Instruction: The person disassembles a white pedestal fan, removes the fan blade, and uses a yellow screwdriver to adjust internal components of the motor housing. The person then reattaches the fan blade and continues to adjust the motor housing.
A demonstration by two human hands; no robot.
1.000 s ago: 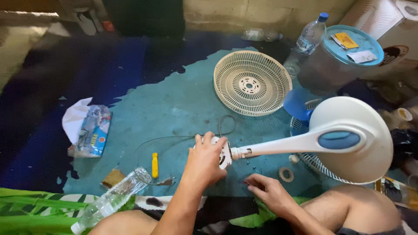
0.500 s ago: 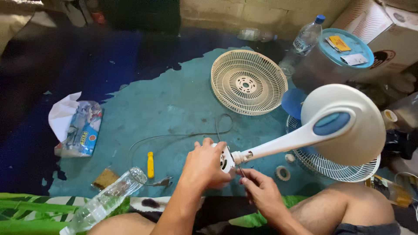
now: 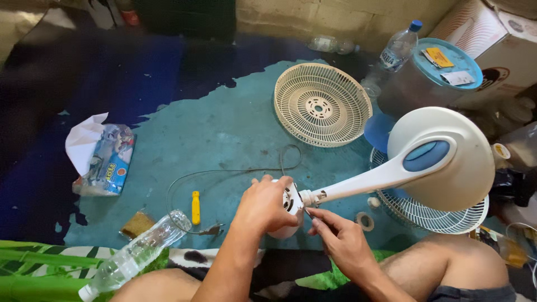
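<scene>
Head view, left hand (image 3: pixel 267 202) gripping fan motor housing (image 3: pixel 288 207), clear bottle (image 3: pixel 134 254)

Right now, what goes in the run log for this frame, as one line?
left hand: grips fan motor housing | right hand: fingertips at housing's neck joint | fan base: raised to the right | grille: lying on floor

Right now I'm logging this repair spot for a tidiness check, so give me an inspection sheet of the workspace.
Surface: worn teal floor, paint flaked at the edges.
Job's things: fan motor housing lying on its side, stem running to the round white base.
Clutter: cream fan grille, yellow screwdriver, empty clear bottle, snack bag, tape roll.
Hands: left hand grips the housing; right hand pinches a thin tool at it.
Cables: power cord looped loose.
Surroundings: lidded drum, cardboard box, block wall.
</scene>
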